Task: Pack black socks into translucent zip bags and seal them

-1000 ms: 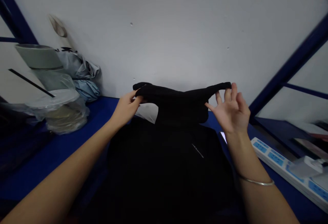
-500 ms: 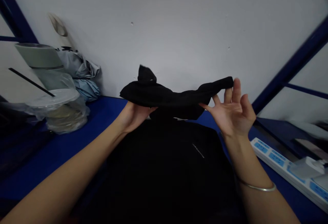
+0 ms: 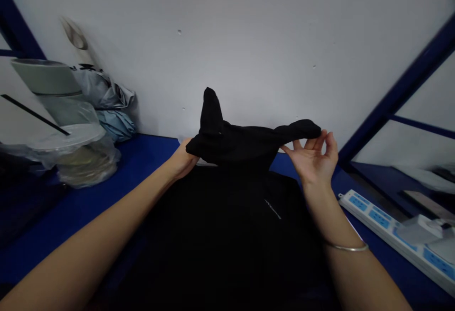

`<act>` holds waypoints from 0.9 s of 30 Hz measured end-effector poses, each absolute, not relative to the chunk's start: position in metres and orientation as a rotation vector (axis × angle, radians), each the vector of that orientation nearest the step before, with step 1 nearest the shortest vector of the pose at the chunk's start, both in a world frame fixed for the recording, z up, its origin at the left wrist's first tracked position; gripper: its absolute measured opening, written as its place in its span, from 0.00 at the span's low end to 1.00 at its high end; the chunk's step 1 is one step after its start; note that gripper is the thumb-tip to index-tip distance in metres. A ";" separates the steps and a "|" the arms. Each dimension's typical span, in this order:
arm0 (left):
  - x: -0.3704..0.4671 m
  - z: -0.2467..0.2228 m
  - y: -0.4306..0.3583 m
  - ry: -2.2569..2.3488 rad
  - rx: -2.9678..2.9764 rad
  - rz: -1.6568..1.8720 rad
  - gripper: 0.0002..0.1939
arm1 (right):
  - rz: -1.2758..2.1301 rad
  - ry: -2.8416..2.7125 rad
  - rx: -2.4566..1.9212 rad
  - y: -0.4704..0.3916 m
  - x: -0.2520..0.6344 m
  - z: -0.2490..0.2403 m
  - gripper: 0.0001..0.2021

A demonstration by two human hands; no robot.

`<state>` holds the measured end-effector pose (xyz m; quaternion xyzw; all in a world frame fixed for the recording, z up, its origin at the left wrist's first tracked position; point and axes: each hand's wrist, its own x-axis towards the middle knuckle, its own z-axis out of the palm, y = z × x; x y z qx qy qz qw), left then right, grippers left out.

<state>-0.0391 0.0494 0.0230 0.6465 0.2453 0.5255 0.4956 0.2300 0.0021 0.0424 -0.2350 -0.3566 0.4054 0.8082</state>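
A black top (image 3: 227, 225) with a small pale line of lettering on its chest lies flat in front of me. Its far end, which looks like the collar or hood (image 3: 245, 145), is raised off the table between my hands, and a pointed flap of cloth stands up at its left. My left hand (image 3: 183, 159) grips the left edge of this raised part, its fingertips hidden behind the fabric. At the right end, my right hand (image 3: 314, 157) pinches the cloth with fingers bent and palm turned toward me. A thin metal bangle (image 3: 350, 248) circles my right wrist.
On the blue table (image 3: 142, 152), a plastic-wrapped lidded cup (image 3: 85, 159) with a black straw stands left, before a grey-green cylinder (image 3: 50, 81) and a folded umbrella (image 3: 106, 93). A white power strip (image 3: 387, 230) with plugs lies right. A pale wall rises behind.
The raised cloth has tilted and its left flap stands taller. My left hand has moved slightly right and closed more over the edge; my right hand's fingers have curled in and lowered.
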 end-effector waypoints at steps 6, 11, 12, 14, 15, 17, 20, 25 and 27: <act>-0.063 0.046 0.043 0.778 1.982 0.982 0.14 | 0.675 -0.783 -0.614 0.004 0.251 0.050 0.07; -0.091 0.075 0.034 0.824 2.296 0.660 0.10 | 0.590 -1.070 -0.874 -0.002 0.268 0.052 0.09; -0.094 0.079 0.031 0.822 2.336 0.610 0.10 | 0.622 -1.136 -0.866 -0.005 0.270 0.052 0.11; -0.098 0.086 0.025 0.830 2.410 0.489 0.12 | 0.700 -1.262 -0.855 -0.012 0.275 0.053 0.14; -0.099 0.088 0.022 0.824 2.433 0.406 0.14 | 0.729 -1.314 -0.865 -0.015 0.277 0.054 0.14; -0.102 0.092 0.016 0.769 2.426 0.217 0.15 | 0.752 -1.378 -0.910 -0.018 0.279 0.054 0.13; -0.108 0.096 0.011 0.682 2.280 -0.057 0.09 | 0.781 -1.446 -0.970 -0.018 0.274 0.053 0.13; -0.108 0.093 0.013 0.711 2.186 0.137 0.17 | 0.805 -1.845 -1.505 -0.017 0.249 0.053 0.17; -0.097 0.084 0.018 0.949 2.249 0.275 0.20 | 0.793 -1.966 -1.723 -0.019 0.240 0.053 0.17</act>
